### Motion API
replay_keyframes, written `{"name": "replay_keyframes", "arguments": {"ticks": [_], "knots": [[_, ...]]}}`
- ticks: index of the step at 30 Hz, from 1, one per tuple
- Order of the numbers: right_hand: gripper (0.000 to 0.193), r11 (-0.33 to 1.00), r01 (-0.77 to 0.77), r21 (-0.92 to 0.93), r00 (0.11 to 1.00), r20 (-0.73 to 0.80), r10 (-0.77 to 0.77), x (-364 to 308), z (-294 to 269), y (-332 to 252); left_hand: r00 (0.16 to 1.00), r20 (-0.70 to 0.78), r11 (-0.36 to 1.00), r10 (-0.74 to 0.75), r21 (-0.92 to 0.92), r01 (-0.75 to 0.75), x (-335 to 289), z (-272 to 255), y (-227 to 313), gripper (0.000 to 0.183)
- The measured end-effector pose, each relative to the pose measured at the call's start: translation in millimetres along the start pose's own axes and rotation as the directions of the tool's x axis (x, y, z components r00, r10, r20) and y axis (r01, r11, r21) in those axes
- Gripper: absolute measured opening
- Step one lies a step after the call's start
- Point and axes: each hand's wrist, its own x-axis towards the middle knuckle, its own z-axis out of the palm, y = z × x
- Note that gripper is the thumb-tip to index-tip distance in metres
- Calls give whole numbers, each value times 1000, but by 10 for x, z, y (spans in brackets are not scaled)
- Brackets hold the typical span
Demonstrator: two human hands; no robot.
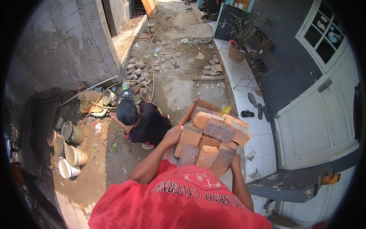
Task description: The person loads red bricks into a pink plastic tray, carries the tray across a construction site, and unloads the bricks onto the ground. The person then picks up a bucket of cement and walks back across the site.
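A heaped load of bricks [219, 131], orange and dark purplish-grey, is held against the front of my red shirt. Beneath and around them shows a reddish container [188, 113], mostly covered by the bricks. My left hand [173, 136] is closed on its left rim, with the thumb side near the bricks. At the right side of the load, my right hand [235, 163] holds it low against the lower bricks; most of its fingers are hidden. A yellow-green leaf [225, 110] lies on top at the far edge.
Ahead on the left, a person [149, 122] in black crouches beside a hose [152, 57]. Several buckets [76, 156] stand at the left. Broken bricks [138, 70] litter the path. A raised tiled step [244, 103] with sandals and a potted plant [238, 51] runs along the right.
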Motion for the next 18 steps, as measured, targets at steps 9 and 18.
{"name": "replay_keyframes", "arguments": {"ticks": [9,18], "knots": [[48,995,-30,-93,979,199,48,2577,594,-906,994,-36,990,-99,-104,95,2099,-198,325,62],[45,968,70,-243,966,260,-5,5102,1520,-1972,979,-195,993,-59,-110,38,4497,-892,647,56]]}}
